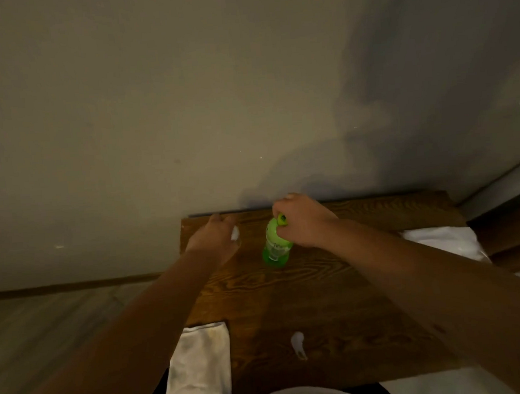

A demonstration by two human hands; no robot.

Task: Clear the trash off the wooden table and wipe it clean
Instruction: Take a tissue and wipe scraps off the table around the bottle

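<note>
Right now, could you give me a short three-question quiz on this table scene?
1. True or false: the right hand grips the green bottle near its cap.
2. The white cloth lies: A) beside the wall, B) hanging over the wooden table's near left edge, C) under the bottle.
3. What does the left hand hold?

Key: 1 true; 2 B; 3 a small white scrap, likely crumpled tissue.
</note>
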